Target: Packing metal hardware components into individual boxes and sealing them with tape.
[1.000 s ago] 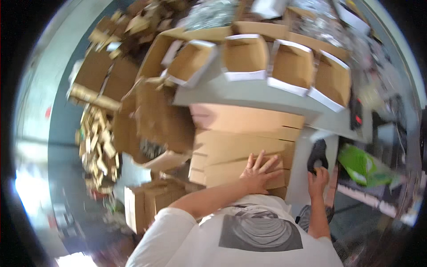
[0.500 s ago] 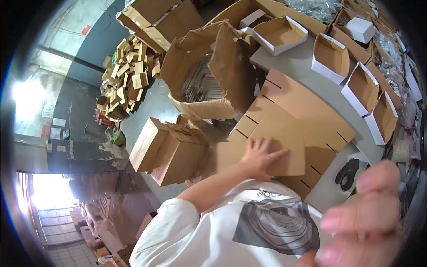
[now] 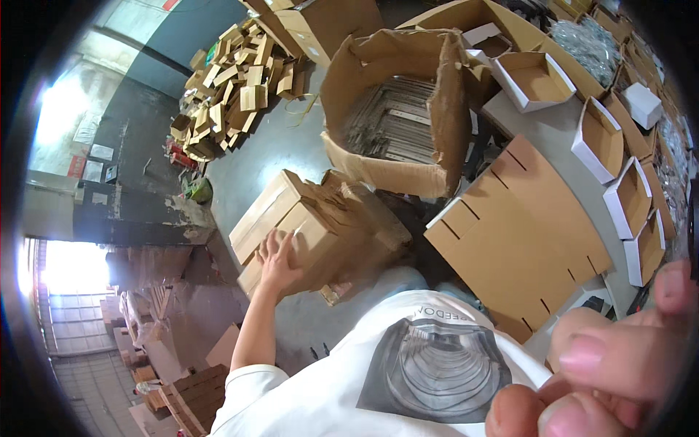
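My left hand reaches out to the left and lies with its fingers spread on the top of a brown cardboard box that has torn, ragged flaps. My right hand is close up at the lower right, with its fingers curled. Whether anything is between those fingers I cannot make out. Between my hands, a flat brown cardboard sheet with short slots along two edges lies on a grey table.
Beyond the box stands a big open carton of flat grey pieces. White-sided cardboard trays line the table's far and right edges. A heap of small cardboard pieces lies on the floor. Clear plastic bags sit far right.
My left hand has moved left from the cardboard on the table to the box. The smaller piece on the slotted sheet no longer shows there. The view has shifted; my right hand stays close up.
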Demonstrator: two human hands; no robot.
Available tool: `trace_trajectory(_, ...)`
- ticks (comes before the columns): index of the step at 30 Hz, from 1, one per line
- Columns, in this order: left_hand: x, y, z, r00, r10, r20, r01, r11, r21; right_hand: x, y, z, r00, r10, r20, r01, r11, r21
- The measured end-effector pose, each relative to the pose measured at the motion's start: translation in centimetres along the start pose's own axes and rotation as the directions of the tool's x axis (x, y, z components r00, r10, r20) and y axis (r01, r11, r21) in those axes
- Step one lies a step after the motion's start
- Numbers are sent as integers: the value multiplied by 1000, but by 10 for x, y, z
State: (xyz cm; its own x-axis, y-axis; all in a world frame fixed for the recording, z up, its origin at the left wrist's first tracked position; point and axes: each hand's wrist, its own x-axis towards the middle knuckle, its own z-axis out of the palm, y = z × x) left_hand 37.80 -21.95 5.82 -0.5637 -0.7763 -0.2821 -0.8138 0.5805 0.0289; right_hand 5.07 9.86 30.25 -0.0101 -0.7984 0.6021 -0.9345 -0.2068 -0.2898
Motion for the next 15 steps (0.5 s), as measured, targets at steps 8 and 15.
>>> trace_trajectory(8, -2, -2, 32, 1000, 18, -5, -19, 997, -77, 19, 22, 156, 952, 196, 235, -248, 944, 216)
trace_trajectory(15, 18, 132, 31, 715, 623, -317, -696, 676, -241, -223, 66, 217, 236, 966, 106, -958, 250, -142)
